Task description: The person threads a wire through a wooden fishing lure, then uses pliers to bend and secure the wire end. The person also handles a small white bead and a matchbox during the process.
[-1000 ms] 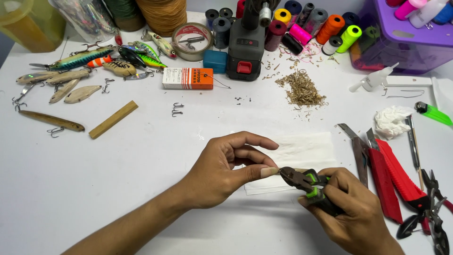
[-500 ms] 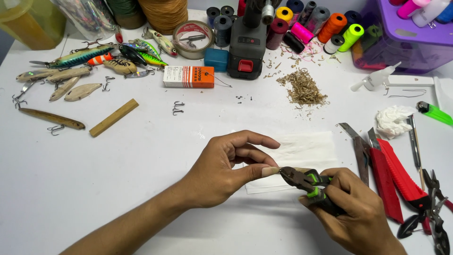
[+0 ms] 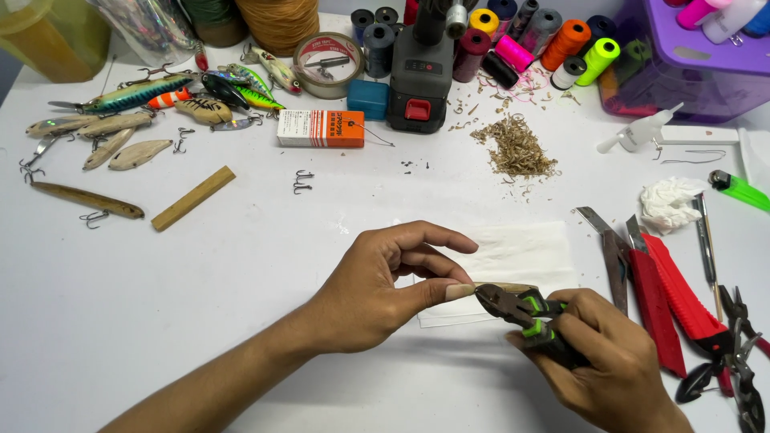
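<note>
Near the desk's front edge, the left hand is pinching one end of a small wooden lure blank between thumb and fingers. The right hand is gripping black pliers with green grips, whose nose is meeting the blank just beside the left thumb. Both are hovering over a white paper towel. Red-handled cutters are lying toward the right edge, and finished lures near the back left corner.

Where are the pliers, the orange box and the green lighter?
pliers (image 3: 513,306), head view, on the dark jaw pivot.
orange box (image 3: 321,128), head view, middle of its top face.
green lighter (image 3: 742,191), head view, on its green body.
</note>
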